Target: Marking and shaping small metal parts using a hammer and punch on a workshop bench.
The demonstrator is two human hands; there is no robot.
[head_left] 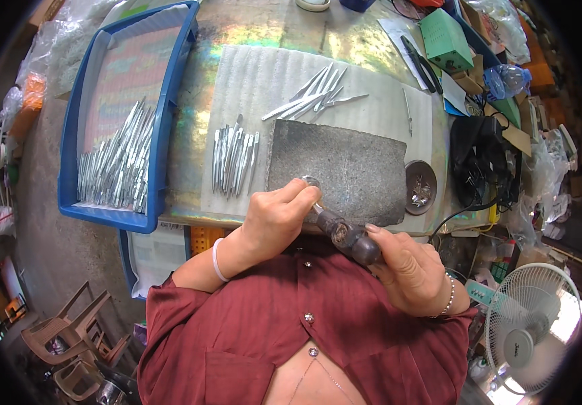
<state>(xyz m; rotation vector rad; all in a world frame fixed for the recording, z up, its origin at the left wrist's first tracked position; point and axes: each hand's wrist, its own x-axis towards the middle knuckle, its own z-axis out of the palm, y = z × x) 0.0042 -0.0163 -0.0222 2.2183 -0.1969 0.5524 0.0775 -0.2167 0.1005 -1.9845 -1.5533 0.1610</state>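
In front of my chest, a hand tool with a dark, knobbed handle (345, 236) and a short metal shaft slants between my hands. My left hand (279, 214) is closed in a pinch at its metal end, over the near edge of a rough grey stone slab (338, 165). My right hand (409, 270) curls around the handle's butt, thumb along its side; its other fingers are partly hidden. Slim silver tweezers (233, 158) lie in a row left of the slab. A looser group of tweezers (318, 91) fans out beyond it.
White foam sheet (237, 74) lies under the slab. At left is a blue tray (68, 148) with many slim metal pieces. Right of the slab sits a dark round dish (413, 172) of small metal bits. A green box (445, 40), black bag (478, 155) and fan (532, 331) stand at right.
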